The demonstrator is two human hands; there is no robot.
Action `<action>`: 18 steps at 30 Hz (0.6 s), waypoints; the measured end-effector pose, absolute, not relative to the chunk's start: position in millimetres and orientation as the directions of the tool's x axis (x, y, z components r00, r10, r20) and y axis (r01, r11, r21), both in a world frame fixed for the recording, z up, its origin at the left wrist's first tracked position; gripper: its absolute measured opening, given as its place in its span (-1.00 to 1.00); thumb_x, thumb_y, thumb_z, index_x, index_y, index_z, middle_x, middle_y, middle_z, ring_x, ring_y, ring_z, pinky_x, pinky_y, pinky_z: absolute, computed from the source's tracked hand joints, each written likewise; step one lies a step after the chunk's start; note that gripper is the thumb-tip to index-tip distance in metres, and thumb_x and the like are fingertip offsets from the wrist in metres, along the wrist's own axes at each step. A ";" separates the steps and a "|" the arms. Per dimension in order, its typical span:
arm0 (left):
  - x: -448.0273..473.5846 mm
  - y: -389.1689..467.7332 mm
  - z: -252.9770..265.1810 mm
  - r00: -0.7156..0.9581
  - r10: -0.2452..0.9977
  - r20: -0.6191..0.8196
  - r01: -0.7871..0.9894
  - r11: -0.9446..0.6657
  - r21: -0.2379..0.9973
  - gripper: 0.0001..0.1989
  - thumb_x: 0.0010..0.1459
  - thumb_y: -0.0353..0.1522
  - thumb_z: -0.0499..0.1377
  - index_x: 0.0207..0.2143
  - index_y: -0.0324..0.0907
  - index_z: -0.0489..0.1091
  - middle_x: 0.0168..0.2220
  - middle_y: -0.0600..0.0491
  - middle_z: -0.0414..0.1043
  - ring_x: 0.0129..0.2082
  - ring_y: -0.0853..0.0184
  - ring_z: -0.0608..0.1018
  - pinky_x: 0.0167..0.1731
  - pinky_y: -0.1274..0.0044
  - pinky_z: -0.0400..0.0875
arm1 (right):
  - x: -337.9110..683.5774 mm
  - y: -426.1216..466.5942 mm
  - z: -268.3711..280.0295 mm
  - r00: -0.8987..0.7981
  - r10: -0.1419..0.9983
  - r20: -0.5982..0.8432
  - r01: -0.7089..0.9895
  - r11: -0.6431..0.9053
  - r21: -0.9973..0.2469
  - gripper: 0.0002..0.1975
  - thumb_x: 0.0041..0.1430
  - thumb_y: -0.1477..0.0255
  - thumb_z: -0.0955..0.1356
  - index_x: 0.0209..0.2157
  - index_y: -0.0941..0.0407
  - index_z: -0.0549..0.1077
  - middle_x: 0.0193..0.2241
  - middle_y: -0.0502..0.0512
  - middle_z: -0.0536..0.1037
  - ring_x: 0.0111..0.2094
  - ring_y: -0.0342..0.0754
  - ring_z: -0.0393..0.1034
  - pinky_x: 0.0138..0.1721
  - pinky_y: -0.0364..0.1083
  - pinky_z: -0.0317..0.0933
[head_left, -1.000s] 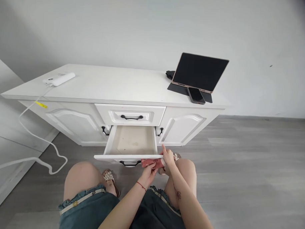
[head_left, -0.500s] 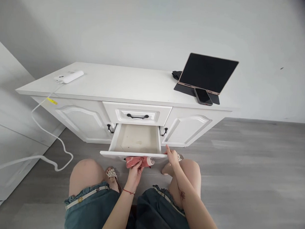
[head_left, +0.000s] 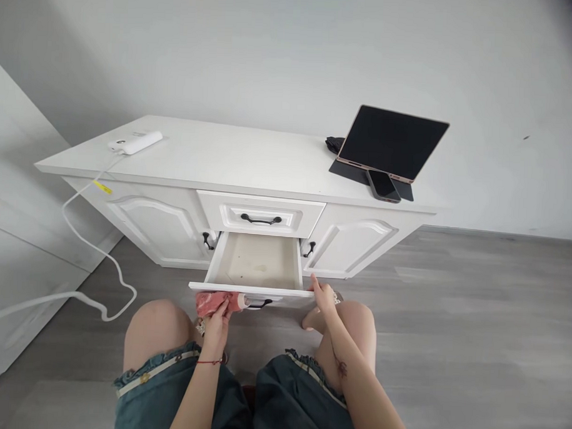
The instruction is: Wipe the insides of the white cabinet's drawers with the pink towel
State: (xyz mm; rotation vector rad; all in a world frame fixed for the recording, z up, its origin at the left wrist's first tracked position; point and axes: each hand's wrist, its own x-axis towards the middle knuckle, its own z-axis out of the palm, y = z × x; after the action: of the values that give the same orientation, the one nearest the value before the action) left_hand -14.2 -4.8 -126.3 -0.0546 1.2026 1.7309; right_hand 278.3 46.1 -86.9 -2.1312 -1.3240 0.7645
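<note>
The left hand (head_left: 218, 313) is closed around a pink cloth (head_left: 211, 301), pressing it against the left front edge of the open drawer (head_left: 255, 268). The right hand (head_left: 324, 297), fingers loose, steadies the drawer's right corner. The cloth looks soft and light, best bunched in the palm.

Left hand (head_left: 218, 315) with the pink cloth (head_left: 211, 301) has travelled leftward along the front face of the open drawer (head_left: 253, 290): from the right end a second ago, past the middle, now at the left end. The drawer's black handle (head_left: 260, 304), covered earlier by the cloth, is now exposed. Right hand (head_left: 324, 296) has shifted slightly at the drawer's right corner.
</note>
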 end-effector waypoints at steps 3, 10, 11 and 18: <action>-28.4 -3.7 -120.7 -0.559 0.648 -0.517 -0.694 -0.025 0.720 -0.70 -0.05 -0.68 0.21 -0.34 -0.15 0.43 -0.35 0.16 0.54 -0.35 0.47 0.57 -0.17 0.55 0.45 | 280.8 40.5 -90.5 0.265 0.948 -0.175 0.673 -0.312 -0.671 -0.39 0.21 0.02 0.08 -0.60 0.12 0.47 -0.59 0.17 0.54 -0.44 0.08 0.45 -0.33 -0.08 0.21; -45.1 -4.6 -93.5 -0.650 0.638 -0.412 -0.585 -0.074 0.808 -0.70 -0.08 -0.63 0.27 -0.29 -0.15 0.43 -0.29 0.10 0.56 -0.18 0.32 0.58 -0.14 0.48 0.47 | 258.4 17.6 -87.9 -0.055 0.961 0.270 0.797 0.205 -0.568 -0.61 0.26 0.16 0.18 -0.20 0.13 0.48 -0.14 0.21 0.52 -0.07 0.09 0.36 -0.03 0.01 0.16; -45.4 -5.5 -89.8 -0.648 0.644 -0.408 -0.585 -0.078 0.807 -0.70 -0.08 -0.62 0.27 -0.29 -0.14 0.44 -0.27 0.10 0.56 -0.15 0.31 0.57 -0.14 0.49 0.48 | 251.1 12.4 -87.3 -0.101 0.943 0.316 0.805 0.264 -0.532 -0.64 0.26 0.19 0.20 -0.16 0.13 0.47 -0.10 0.23 0.50 -0.03 0.10 0.33 0.00 0.04 0.14; -46.8 -15.8 -65.9 -0.559 0.736 -0.381 -0.665 -0.124 0.737 -0.61 -0.06 -0.63 0.21 -0.22 -0.04 0.49 -0.09 0.12 0.52 -0.02 0.30 0.50 -0.07 0.49 0.47 | 194.4 -11.8 -108.9 -0.570 0.814 0.109 0.624 0.516 -0.587 -0.57 0.29 0.34 0.20 0.17 0.07 0.24 0.13 0.17 0.34 0.04 0.03 0.33 0.01 -0.03 0.25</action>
State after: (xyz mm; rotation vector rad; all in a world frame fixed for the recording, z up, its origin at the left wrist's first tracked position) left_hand -46.8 -15.8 -65.9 0.0938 1.1483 1.8360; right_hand 194.4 -11.8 -108.9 -1.1896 -2.3887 0.7063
